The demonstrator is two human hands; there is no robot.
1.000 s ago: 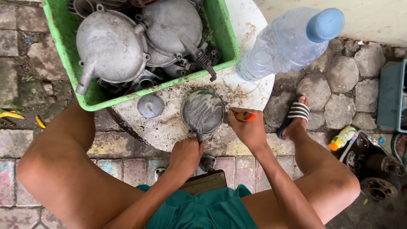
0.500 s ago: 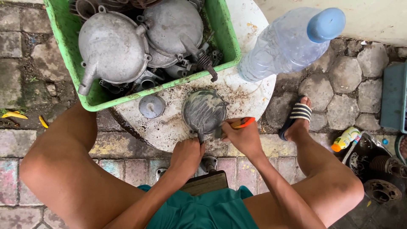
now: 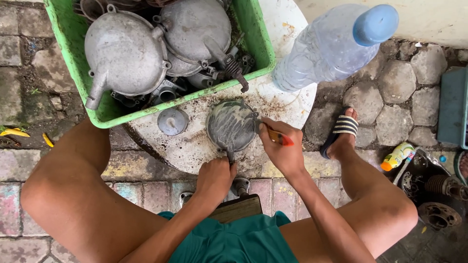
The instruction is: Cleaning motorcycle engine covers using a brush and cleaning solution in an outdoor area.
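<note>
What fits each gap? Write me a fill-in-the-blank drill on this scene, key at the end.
1. The right hand holds a brush with an ____ handle.
2. The left hand steadies the round metal cover by its ____ end.
3. More metal covers lie piled in a ____ crate.
4. The clear bottle has a ____ cap.

Missing words: orange; near; green; blue

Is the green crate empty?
No: the green crate holds several grey metal covers and smaller parts, piled behind the round cover that the left hand steadies and the right hand brushes.
</note>
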